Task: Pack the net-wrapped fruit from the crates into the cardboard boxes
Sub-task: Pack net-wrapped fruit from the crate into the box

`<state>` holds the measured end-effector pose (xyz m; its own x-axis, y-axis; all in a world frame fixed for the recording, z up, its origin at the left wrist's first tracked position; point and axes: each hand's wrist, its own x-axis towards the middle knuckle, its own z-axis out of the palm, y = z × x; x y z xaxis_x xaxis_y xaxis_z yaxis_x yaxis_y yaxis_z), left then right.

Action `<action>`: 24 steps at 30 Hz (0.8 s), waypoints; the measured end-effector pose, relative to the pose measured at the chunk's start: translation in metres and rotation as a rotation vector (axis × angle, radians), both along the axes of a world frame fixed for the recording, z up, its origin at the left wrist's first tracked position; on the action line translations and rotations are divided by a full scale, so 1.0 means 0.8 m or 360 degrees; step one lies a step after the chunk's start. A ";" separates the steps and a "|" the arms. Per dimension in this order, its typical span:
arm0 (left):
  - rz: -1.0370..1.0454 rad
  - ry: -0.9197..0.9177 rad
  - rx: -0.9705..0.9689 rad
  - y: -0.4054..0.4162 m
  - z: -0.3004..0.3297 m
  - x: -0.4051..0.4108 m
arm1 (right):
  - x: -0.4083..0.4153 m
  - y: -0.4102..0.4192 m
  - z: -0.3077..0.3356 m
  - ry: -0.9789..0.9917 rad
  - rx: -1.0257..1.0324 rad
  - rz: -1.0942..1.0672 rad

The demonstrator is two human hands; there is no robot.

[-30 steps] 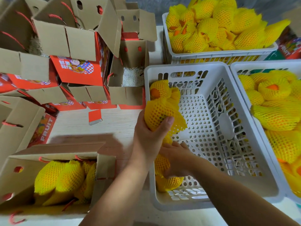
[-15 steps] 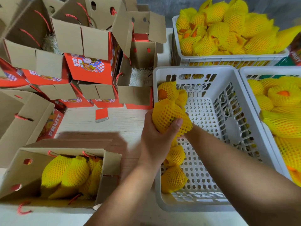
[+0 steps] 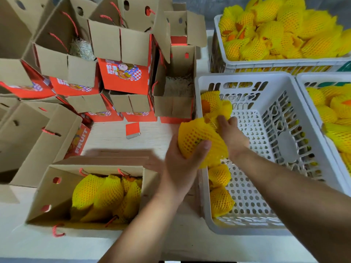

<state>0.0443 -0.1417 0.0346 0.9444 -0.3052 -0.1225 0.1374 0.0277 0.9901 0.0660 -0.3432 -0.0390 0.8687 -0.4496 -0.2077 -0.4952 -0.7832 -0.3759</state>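
While left hand (image 3: 182, 164) grips netted fruit (image 3: 197, 139) over crate rim (image 3: 198, 95), right hand (image 3: 230, 133) inside

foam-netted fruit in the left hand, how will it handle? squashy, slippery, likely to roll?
The net-wrapped fruit likely gives a cushioned, non-slip grip: the left hand wraps its mesh sleeve. The body probably stays firm, keeping its rounded shape. Loose net ends look floppy. Set down, it may roll little, like those resting in the open box.

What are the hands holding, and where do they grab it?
The left hand grips a netted fruit round its lower side. The right hand touches another fruit in the crate; its grip cannot be told.
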 end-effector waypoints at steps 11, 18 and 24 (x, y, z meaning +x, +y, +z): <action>-0.0061 0.0253 0.0454 0.350 0.009 0.099 | -0.062 0.058 0.033 -0.0498 -0.0114 -0.0332; -0.0859 0.0297 0.1234 0.404 -0.044 0.111 | -0.087 0.110 0.079 -0.0531 -0.0143 -0.0622; -0.1193 -0.0033 0.1606 0.416 -0.059 0.110 | -0.084 0.211 0.118 -0.0672 -0.0324 -0.0452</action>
<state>0.1325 0.1908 -0.0124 0.5844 -0.5458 -0.6005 -0.2243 -0.8199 0.5268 -0.0008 -0.1740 0.0551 0.6963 -0.6733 0.2485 -0.5368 -0.7184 -0.4424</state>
